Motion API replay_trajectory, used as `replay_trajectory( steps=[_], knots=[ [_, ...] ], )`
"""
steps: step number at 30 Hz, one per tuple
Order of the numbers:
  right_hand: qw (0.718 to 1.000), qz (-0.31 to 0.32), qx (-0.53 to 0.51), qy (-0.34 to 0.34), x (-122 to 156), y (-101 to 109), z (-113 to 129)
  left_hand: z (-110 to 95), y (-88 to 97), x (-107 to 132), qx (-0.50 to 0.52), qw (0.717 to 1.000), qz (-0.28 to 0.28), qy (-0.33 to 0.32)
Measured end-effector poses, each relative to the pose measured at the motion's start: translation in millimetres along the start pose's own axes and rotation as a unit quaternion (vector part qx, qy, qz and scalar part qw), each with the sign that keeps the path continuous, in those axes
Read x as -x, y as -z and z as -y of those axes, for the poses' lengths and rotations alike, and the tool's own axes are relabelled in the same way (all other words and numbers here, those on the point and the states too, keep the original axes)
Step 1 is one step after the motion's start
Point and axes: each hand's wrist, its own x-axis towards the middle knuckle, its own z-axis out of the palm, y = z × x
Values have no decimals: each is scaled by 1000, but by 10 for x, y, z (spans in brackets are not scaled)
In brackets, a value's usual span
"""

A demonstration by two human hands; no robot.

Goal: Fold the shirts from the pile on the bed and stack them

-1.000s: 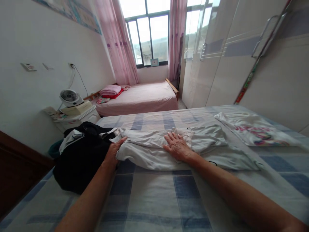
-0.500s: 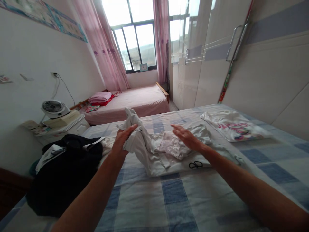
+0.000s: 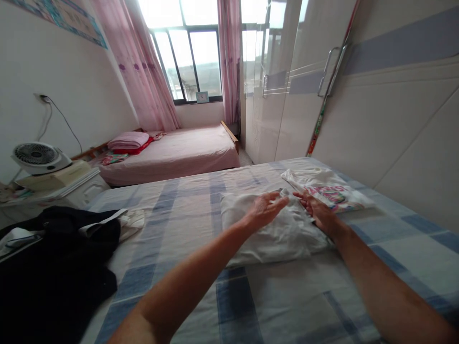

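A pale grey-white garment [image 3: 265, 243], folded into a flat, rumpled bundle, lies on the checked bedspread [image 3: 172, 229]. My left hand [image 3: 267, 209] reaches over the bundle's far side, its fingers stretched out and apart, resting on or just above the cloth. At the right edge of the bundle is my right hand [image 3: 317, 211], fingers slightly bent and spread, facing the left one. Just beyond my right hand lies a white T-shirt [image 3: 319, 184] with pink lettering and a coloured print.
Dark clothes [image 3: 53, 267] are heaped on the left with a small cream cloth [image 3: 132, 223] beside them. A fan [image 3: 39, 156] stands on a white cabinet [image 3: 82, 188]. Beyond are a pink bed [image 3: 179, 153] and, along the right, a tall wardrobe [image 3: 387, 110].
My left hand has carried the garment's left part over to the right and released it, covering the lace piece and black mark. My right hand has moved to the right edge. The view has turned right.
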Motion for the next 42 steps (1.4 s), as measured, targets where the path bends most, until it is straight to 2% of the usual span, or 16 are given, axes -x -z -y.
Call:
replay_trajectory(
  steps=[3, 7, 10, 14, 17, 20, 23, 27, 30, 31, 33, 35, 37, 38, 41, 42],
  knots=[
    [1000, -3, 1, -19, 30, 1, -7, 196, 169, 195, -194, 977, -51, -76],
    [994, -19, 104, -4, 39, -69, 73, 376, 543, 484, -412, 901, -55, -120],
    [981, -21, 190, 28, -2, -124, 90, 458, 668, 658, -485, 865, -35, -120],
    [945, -39, 317, 69, -25, -218, 171, 531, 665, 791, -523, 840, -14, -142],
    [913, -32, 394, 103, -1, -325, 363, 632, 626, 835, -535, 835, -18, -129],
    [895, -83, 410, 157, -13, -378, 516, 761, 561, 863, -540, 835, -45, -97],
    [882, -126, 425, 159, -85, -311, 458, 814, 505, 869, -542, 836, -52, -76],
    [841, -117, 508, 145, -114, -232, 283, 689, 561, 791, -539, 841, -30, -41],
    [812, -145, 522, 220, 21, -436, 385, 570, 700, 656, -539, 840, -23, -62],
    [810, -129, 515, 249, 81, -565, 449, 554, 743, 602, -539, 839, -21, -74],
    [815, -45, 501, 287, 179, -858, 546, 574, 801, 498, -541, 836, -12, -87],
    [798, 42, 521, 301, 202, -1094, 535, 654, 812, 418, -542, 837, 0, -77],
    [777, 97, 554, 281, 142, -1171, 400, 763, 798, 377, -540, 841, -2, -42],
    [774, 100, 572, 253, 92, -1139, 303, 815, 790, 371, -539, 842, -12, -18],
    [792, 13, 596, 133, -64, -855, 13, 919, 778, 383, -533, 844, -46, 39],
    [803, -8, 584, 121, -106, -739, -52, 932, 777, 390, -530, 845, -52, 48]
  ],
)
